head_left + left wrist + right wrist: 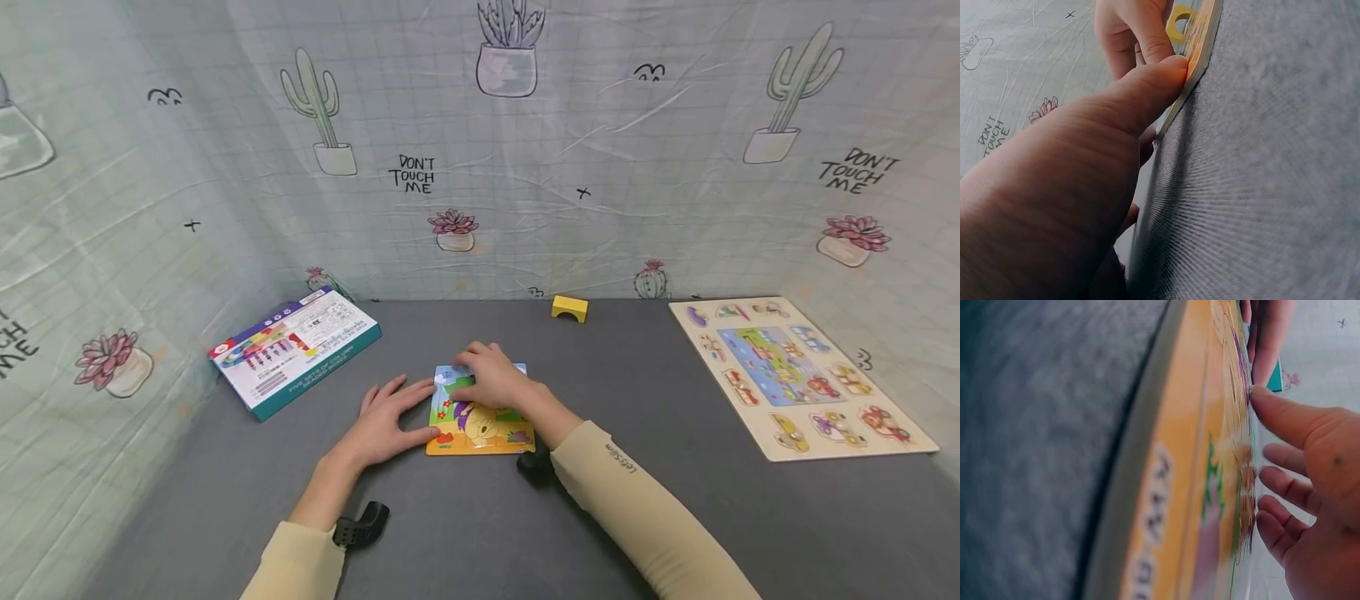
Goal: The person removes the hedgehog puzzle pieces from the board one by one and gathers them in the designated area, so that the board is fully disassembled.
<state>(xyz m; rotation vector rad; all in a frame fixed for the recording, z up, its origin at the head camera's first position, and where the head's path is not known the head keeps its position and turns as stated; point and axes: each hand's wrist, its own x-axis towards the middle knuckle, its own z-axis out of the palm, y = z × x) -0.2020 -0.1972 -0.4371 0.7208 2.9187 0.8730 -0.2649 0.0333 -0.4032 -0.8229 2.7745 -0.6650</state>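
A flat, rectangular, multicoloured cartoon puzzle board point(480, 427) lies right of the left hand point(381, 427), fingers spread, thumb touching its edge, and beneath the right hand point(497, 379), fingers relaxed, parted.

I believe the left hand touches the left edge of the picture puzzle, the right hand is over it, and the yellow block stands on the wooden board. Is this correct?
Not quite: in the head view, the yellow block stands on the grey table, apart from the wooden board. The left hand, right hand and picture puzzle are as you say.
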